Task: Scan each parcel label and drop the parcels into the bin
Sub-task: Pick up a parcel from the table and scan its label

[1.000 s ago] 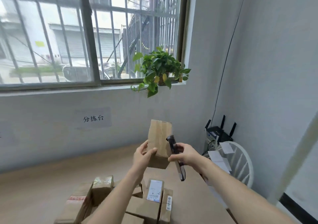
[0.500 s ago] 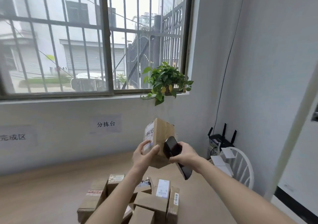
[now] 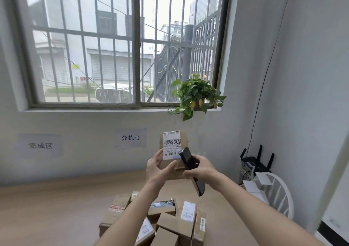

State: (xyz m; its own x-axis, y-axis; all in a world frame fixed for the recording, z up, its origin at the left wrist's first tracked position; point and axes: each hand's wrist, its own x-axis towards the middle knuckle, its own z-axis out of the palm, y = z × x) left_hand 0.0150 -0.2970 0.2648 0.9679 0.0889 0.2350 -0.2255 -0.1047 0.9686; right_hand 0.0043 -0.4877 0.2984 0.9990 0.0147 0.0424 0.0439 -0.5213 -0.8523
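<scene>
**Label up, scanner close: a shaky hold could spoil the read**

The left hand (image 3: 159,167) grips a small cardboard parcel (image 3: 174,152) held up in the air over the table (image 3: 47,208), label (image 3: 171,145) toward the camera. The right hand (image 3: 200,168) is wrapped round a dark handheld scanner (image 3: 190,167), its top just touching the label's lower corner.

The scanner looks very near and partly over the barcode, so the read may fail; the one-handed hold could also let the parcel slip onto the pile of parcels (image 3: 166,221) below. No bin is in view.

Handwriting on the label reads roughly "SSS00"; the smaller print is unreadable. Wall signs read "分拣台" (image 3: 130,137) and "完成区" (image 3: 40,145).
</scene>
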